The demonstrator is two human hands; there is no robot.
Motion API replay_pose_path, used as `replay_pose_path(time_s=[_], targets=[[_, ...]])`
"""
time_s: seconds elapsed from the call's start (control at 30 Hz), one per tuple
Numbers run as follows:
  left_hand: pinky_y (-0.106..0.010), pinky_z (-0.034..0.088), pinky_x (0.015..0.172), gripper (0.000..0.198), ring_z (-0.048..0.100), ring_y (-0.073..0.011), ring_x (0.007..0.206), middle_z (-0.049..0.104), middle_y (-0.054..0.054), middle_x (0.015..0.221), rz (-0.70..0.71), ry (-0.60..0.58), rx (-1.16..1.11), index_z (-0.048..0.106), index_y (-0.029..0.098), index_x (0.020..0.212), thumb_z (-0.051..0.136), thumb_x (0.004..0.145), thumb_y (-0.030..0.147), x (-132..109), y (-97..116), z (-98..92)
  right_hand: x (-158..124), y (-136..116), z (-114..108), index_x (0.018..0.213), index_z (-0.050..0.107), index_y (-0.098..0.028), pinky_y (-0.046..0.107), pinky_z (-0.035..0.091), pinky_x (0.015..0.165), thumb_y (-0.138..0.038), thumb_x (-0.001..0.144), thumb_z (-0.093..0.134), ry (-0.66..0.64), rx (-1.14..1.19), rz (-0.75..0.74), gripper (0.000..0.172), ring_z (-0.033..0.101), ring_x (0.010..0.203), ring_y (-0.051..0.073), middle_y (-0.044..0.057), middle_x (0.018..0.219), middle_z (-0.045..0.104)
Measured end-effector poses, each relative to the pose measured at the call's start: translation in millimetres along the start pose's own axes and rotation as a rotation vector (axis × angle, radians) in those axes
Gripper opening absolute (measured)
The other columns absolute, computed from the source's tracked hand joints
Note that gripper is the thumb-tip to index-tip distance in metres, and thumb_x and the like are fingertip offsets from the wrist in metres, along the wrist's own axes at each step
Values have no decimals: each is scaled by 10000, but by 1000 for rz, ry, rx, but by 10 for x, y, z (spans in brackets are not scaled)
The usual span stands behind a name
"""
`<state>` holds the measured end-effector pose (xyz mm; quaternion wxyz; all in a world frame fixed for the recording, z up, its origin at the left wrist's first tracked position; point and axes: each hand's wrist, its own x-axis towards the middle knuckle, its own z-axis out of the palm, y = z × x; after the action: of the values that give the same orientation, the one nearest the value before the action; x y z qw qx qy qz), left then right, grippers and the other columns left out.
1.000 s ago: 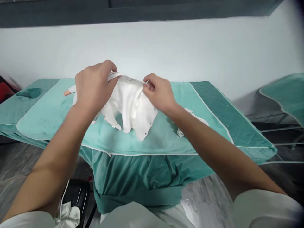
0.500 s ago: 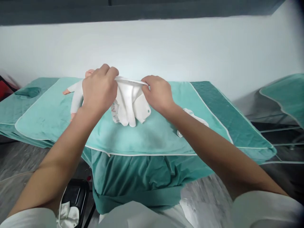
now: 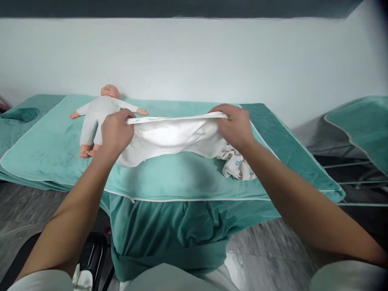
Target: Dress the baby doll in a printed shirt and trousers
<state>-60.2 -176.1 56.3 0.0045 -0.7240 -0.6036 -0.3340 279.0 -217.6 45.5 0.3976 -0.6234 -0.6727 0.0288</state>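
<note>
Above the middle of the bed, a white cloth garment (image 3: 177,137) is stretched between my two hands, its upper edge nearly straight and its lower part hanging in soft folds. My left hand (image 3: 117,131) is closed on the left end of that edge. The right end is pinched in my right hand (image 3: 236,126). Beneath my right wrist lies a crumpled white printed cloth (image 3: 238,165), partly hidden by the forearm. Left of the garment, a baby doll (image 3: 98,111) in a pale suit lies on its back, head toward the wall.
Teal covers (image 3: 54,141) spread over the bed, which stands against a white wall (image 3: 194,60). A black case (image 3: 95,250) with white items sits on the floor at lower left. Another teal-covered surface (image 3: 363,125) on a metal frame is at right.
My hands have moved apart, pulling the bunched garment out wide. My right hand went right and slightly down. The doll now shows fully, no longer behind my left hand.
</note>
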Motion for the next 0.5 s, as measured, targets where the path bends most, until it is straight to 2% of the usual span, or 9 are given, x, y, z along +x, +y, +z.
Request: replay_pose_path(time_s=[0.13, 0.2, 0.27, 0.33, 0.37, 0.43, 0.47, 0.5], targets=[[-384, 556, 830, 273, 720, -266, 936, 799, -50, 989, -77, -48, -102, 757, 255, 1010, 527, 864, 229, -1, 20, -12, 88, 131, -199, 864, 807, -164, 309, 519, 789, -141, 762, 496, -1, 117, 253, 328, 686, 869, 218, 64, 859, 738], [-405, 565, 848, 278, 721, -279, 948, 796, -58, 1015, -98, -64, -54, 753, 257, 1035, 545, 858, 208, 59, 65, -20, 235, 205, -234, 830, 801, -160, 290, 488, 735, -123, 758, 509, -72, 49, 299, 303, 657, 797, 200, 54, 784, 709], [-447, 573, 887, 300, 726, -311, 997, 790, -75, 1058, -109, -75, 37, 747, 264, 1071, 563, 850, 176, 141, 93, 33, 413, 288, -172, 855, 799, -173, 304, 492, 741, -123, 776, 547, -200, -99, 274, 268, 646, 799, 218, 54, 803, 720], [-503, 571, 942, 336, 719, -356, 1090, 775, -107, 1141, -116, -85, 138, 739, 258, 1114, 562, 853, 141, 194, 97, 185, 543, 342, 16, 941, 803, -191, 358, 528, 813, -125, 808, 588, -318, -292, 234, 261, 664, 880, 265, 81, 922, 752], [-534, 561, 979, 363, 700, -379, 1162, 757, -130, 1206, -114, -78, 188, 730, 248, 1149, 548, 862, 122, 192, 94, 302, 561, 346, 158, 1007, 800, -193, 404, 541, 870, -116, 829, 592, -335, -386, 215, 284, 672, 948, 292, 107, 1009, 757], [-587, 523, 1062, 427, 613, -413, 1332, 688, -176, 1367, -74, -50, 270, 696, 218, 1245, 496, 891, 87, 112, 95, 612, 480, 300, 525, 1156, 763, -160, 508, 532, 985, -77, 876, 552, -302, -510, 164, 360, 663, 1092, 335, 173, 1158, 727], [-605, 492, 1111, 458, 544, -416, 1421, 638, -187, 1451, -23, -31, 299, 668, 206, 1303, 456, 917, 79, 37, 101, 793, 386, 257, 737, 1218, 732, -124, 553, 494, 1062, -55, 903, 513, -249, -520, 78, 390, 634, 1187, 346, 208, 1235, 696], [-606, 476, 1140, 485, 499, -408, 1470, 595, -188, 1512, 50, -49, 315, 644, 196, 1347, 414, 939, 72, -52, 112, 981, 271, 211, 957, 1281, 701, -105, 570, 439, 1146, -57, 939, 479, -255, -469, -40, 410, 593, 1279, 341, 218, 1313, 665]])
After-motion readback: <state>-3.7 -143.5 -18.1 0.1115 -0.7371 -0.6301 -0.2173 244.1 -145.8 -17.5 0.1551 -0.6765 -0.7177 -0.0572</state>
